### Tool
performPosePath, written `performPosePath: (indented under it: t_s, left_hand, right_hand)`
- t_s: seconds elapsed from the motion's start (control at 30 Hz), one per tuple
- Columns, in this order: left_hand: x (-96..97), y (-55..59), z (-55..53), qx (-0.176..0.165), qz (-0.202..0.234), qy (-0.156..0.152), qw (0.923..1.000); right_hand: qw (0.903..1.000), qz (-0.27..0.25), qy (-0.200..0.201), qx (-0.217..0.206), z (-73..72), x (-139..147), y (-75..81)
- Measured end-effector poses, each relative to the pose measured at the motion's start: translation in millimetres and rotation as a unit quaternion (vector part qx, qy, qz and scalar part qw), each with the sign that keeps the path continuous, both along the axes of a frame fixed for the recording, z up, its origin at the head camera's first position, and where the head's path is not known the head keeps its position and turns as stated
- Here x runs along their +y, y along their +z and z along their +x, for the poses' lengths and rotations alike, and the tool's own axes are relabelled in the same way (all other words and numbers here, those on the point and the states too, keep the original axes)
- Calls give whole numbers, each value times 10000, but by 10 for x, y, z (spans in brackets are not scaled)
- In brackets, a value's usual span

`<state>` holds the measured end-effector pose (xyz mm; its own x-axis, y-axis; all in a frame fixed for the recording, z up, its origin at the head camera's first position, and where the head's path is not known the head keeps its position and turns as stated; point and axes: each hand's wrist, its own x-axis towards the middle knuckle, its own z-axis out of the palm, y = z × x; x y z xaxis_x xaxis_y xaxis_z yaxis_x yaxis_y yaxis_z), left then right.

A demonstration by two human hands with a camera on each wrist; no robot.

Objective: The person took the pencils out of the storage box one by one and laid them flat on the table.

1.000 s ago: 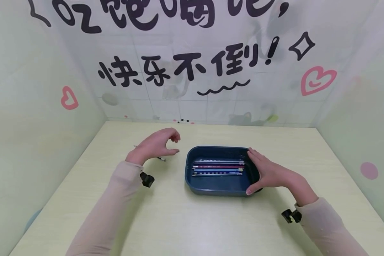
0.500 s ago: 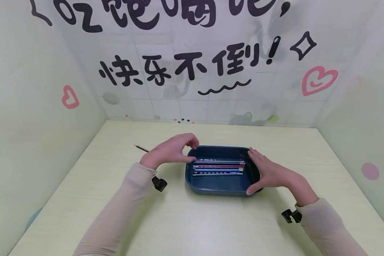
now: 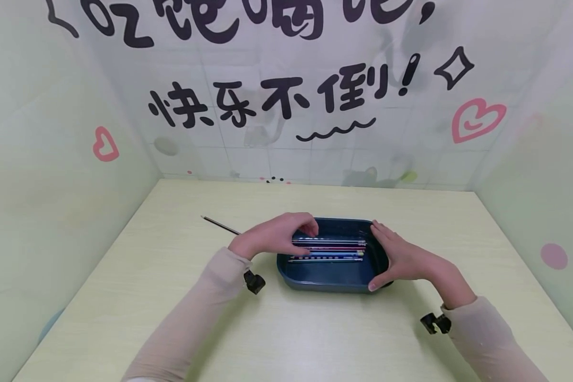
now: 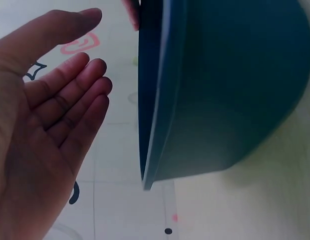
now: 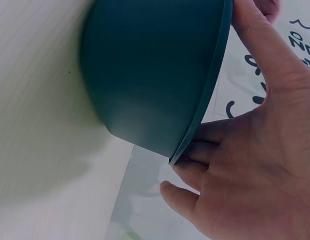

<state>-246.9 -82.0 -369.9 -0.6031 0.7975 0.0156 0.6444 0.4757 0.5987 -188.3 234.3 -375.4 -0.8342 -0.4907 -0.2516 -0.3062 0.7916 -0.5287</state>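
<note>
A dark blue rounded rectangular box stands on the table. Inside it, several pencils lie side by side, their left ends partly hidden by my left hand. That hand hovers over the box's left end with loosely bent fingers. In the left wrist view, nothing sits between its thumb and fingers, and the box wall is apart from them. My right hand holds the right end, thumb at the front corner and fingers at the back rim. The right wrist view has its fingers against the rim.
One dark pencil lies on the pale table left of the box, its right end hidden behind my left wrist. Printed curtains stand behind and at both sides. A small camera hangs at the left wrist.
My left hand has moved right, from beside the box to above its left end, uncovering more of the loose pencil. The right hand and the box stay in place.
</note>
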Motion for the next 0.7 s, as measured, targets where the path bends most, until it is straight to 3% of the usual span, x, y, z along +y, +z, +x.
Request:
performPosePath:
  t_s: [0.47, 0.7]
  left_hand:
    - [273, -179, 44, 175, -336, -332, 9987]
    - [377, -232, 45, -43, -585, -344, 9977]
  right_hand:
    - [9999, 62, -34, 74, -10, 7, -16]
    - [10000, 33, -19, 82, -7, 5, -8]
